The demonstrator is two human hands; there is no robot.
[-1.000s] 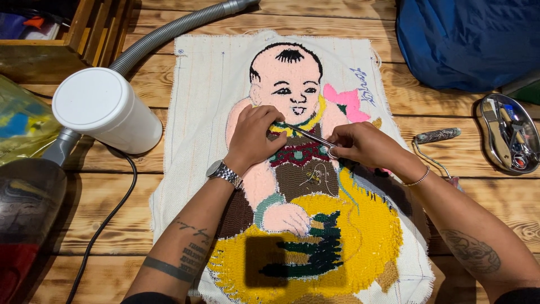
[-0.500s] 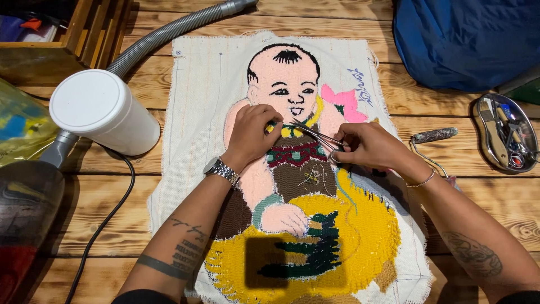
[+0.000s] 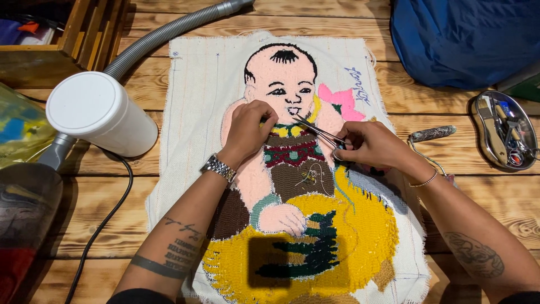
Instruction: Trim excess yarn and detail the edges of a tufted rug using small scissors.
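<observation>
A tufted rug (image 3: 292,186) showing a pink baby over yellow lies flat on the wooden table (image 3: 461,186). My right hand (image 3: 371,145) grips small metal scissors (image 3: 316,130) whose tips point up-left at the baby's chin. My left hand (image 3: 248,128), with a metal watch on the wrist, rests curled on the rug just left of the scissor tips, fingers pressing the pile near the yellow collar. Both forearms are tattooed.
A white cylindrical canister (image 3: 98,115) and grey ribbed hose (image 3: 169,34) lie left of the rug, with a black cable (image 3: 104,225) below. A metal tray of small tools (image 3: 503,132) sits far right, a blue bag (image 3: 467,39) behind it, a wooden crate (image 3: 56,39) top left.
The scissor tips have shifted up and left from the chest toward the chin. My left hand stayed on the collar area; the view moved slightly.
</observation>
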